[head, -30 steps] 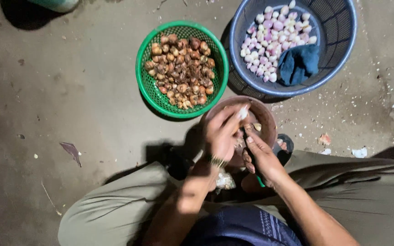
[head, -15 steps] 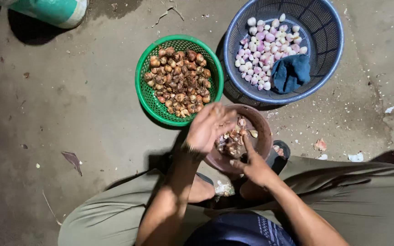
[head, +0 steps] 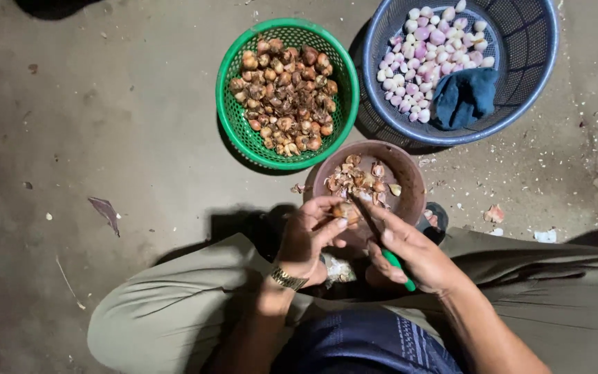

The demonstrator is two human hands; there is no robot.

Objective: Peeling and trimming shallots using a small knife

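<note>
My left hand [head: 309, 235] pinches a small brown unpeeled shallot [head: 345, 210] over the near rim of a brown bowl [head: 410, 173] that holds loose skins. My right hand [head: 410, 246] grips a knife with a green handle [head: 399, 266]; its blade points up toward the shallot. A green basket [head: 233, 125] beyond the bowl is full of unpeeled shallots. To its right, a blue basket [head: 527, 90] holds peeled pale pink shallots and a dark blue cloth [head: 464, 97].
I sit low on a bare concrete floor [head: 105, 138] with my knees in khaki trousers spread to either side. Bits of peel and a dry leaf [head: 105, 211] lie scattered on the floor. A gold watch is on my left wrist.
My left hand reached out to the green basket, then came back to the bowl's near rim with a shallot. The right hand now holds the knife to it.
</note>
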